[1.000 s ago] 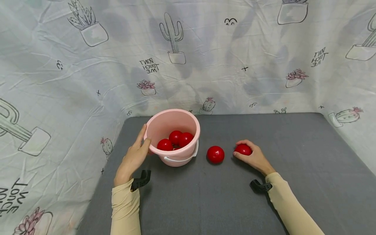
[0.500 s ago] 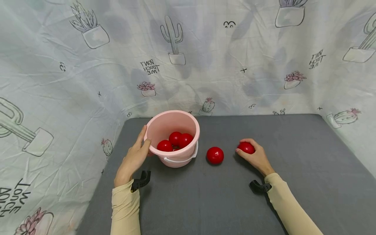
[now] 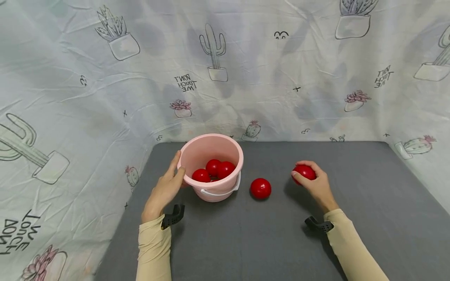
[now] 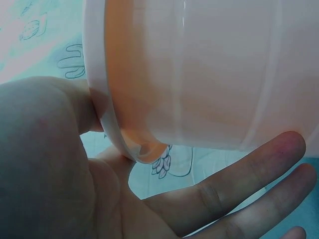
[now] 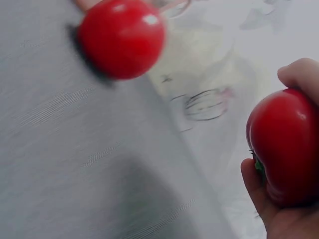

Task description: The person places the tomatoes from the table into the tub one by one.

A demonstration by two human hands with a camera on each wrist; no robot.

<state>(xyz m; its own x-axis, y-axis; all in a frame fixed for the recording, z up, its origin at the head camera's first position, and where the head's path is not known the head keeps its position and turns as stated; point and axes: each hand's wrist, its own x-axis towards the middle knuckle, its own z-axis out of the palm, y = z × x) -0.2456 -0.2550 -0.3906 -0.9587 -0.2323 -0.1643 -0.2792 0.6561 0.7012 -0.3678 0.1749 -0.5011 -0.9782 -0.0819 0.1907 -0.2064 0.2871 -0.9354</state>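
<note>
A pink bucket [image 3: 190, 156] with a white handle stands on the grey table, several red tomatoes [image 3: 226, 169] inside it. My left hand [image 3: 164, 192] holds its left rim, and in the left wrist view the longer fingers [image 4: 249, 174] lie along the outer wall. To the right, my right hand [image 3: 320, 189] grips a tomato [image 3: 304, 172] between thumb and fingers, raised off the table with its shadow below. The right wrist view shows a green stem on this tomato [image 5: 286, 144]. Between bucket and right hand, another tomato [image 3: 260, 189] rests on the table.
A whitish cloth [image 3: 253, 70] printed with cacti hangs behind the table [image 3: 267, 238] and along its sides. The bucket stands near the table's back left corner. A black wrist strap mount [image 3: 173, 216] sits on each forearm.
My right hand has lifted its tomato off the table and moved slightly right. The left hand keeps its hold on the bucket, and the other tomatoes stay put; the head view has shifted slightly.
</note>
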